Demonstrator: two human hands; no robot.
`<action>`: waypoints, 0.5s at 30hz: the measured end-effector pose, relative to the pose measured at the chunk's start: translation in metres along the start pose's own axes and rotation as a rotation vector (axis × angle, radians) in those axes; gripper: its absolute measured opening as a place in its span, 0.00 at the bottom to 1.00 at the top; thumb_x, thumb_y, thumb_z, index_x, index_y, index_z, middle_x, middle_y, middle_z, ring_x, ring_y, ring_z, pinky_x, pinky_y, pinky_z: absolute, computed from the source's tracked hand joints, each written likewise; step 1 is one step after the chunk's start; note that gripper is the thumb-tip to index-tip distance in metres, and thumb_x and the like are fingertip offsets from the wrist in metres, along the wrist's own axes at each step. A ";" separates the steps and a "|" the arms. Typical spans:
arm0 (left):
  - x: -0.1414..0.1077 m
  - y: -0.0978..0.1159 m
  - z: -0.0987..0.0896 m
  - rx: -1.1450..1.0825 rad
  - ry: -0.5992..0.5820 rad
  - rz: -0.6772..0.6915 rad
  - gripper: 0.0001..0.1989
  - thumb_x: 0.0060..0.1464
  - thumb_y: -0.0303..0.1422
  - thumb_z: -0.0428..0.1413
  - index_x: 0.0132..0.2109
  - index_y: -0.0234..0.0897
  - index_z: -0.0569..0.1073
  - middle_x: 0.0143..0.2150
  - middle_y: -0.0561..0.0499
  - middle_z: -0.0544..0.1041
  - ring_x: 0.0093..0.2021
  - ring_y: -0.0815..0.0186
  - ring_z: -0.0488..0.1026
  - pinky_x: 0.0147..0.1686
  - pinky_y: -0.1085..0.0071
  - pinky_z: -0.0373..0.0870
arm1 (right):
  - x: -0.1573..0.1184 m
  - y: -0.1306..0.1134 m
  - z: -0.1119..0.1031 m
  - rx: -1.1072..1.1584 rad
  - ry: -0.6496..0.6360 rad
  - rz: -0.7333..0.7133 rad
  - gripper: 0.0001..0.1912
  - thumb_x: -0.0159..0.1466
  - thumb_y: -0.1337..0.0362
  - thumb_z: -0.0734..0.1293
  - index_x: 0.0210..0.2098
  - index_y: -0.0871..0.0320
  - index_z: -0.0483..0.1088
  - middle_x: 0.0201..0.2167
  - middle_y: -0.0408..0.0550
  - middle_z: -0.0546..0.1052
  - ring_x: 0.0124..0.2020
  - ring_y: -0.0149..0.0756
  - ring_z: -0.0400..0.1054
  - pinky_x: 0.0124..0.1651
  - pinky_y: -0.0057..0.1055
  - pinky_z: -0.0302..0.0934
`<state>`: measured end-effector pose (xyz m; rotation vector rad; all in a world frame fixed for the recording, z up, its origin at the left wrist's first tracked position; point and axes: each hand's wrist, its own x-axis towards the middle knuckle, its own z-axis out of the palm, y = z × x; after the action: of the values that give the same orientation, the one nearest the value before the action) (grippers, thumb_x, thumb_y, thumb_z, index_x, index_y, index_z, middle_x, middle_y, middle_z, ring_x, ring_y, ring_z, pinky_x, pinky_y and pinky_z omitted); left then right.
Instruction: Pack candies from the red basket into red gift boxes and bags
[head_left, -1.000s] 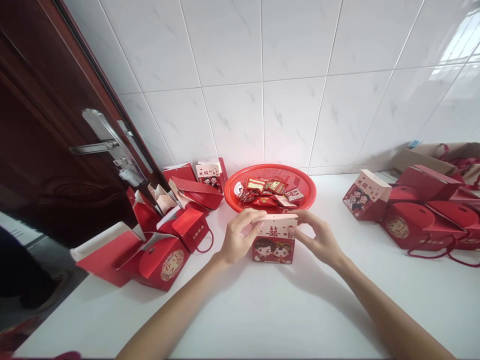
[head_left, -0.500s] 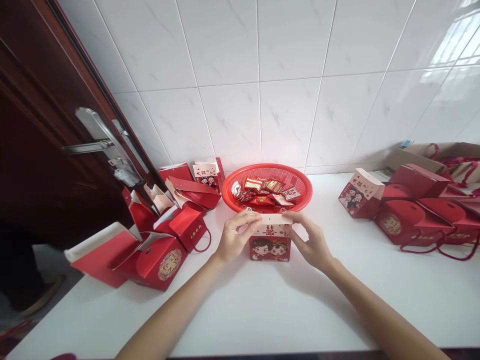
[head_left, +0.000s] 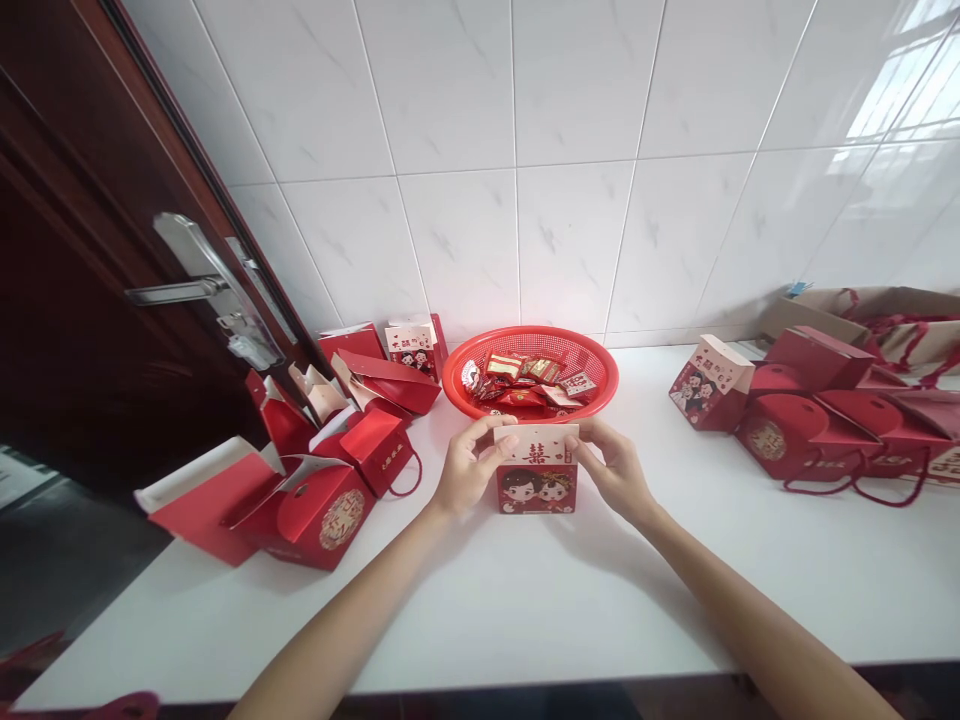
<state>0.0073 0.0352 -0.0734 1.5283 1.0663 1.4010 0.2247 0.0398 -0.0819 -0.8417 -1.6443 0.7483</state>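
Observation:
A small red and cream candy box (head_left: 537, 490) with two cartoon faces stands upright on the white table, right in front of me. My left hand (head_left: 469, 465) pinches the left side of its cream top panel between thumb and fingers. On the opposite side, my right hand (head_left: 611, 465) grips the same panel's right edge, fingers behind and thumb in front. Just behind the box sits a red plastic basket (head_left: 606, 400) holding several wrapped sweets (head_left: 517, 372). What lies inside the box is hidden from this side.
To the left stand several open red boxes (head_left: 307, 525), beside a dark door (head_left: 82, 330). Several closed red boxes (head_left: 795, 440) with cord handles are grouped at right, near a cardboard carton (head_left: 787, 315) with red cords. A tiled wall (head_left: 450, 240) borders the white table (head_left: 487, 620).
The top panel of the candy box has tipped up, so its printed front now faces me more fully. Both hands stay on its sides. The view has shifted slightly.

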 end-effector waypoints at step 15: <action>-0.003 0.008 -0.002 -0.048 -0.090 -0.048 0.19 0.53 0.48 0.65 0.33 0.35 0.78 0.31 0.50 0.80 0.35 0.62 0.76 0.40 0.67 0.75 | -0.001 0.001 -0.002 -0.053 -0.028 -0.031 0.16 0.70 0.48 0.64 0.44 0.54 0.71 0.33 0.47 0.78 0.37 0.40 0.73 0.44 0.37 0.69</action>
<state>0.0061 0.0302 -0.0666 1.5066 1.0014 1.3036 0.2273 0.0398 -0.0829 -0.8444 -1.7054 0.7002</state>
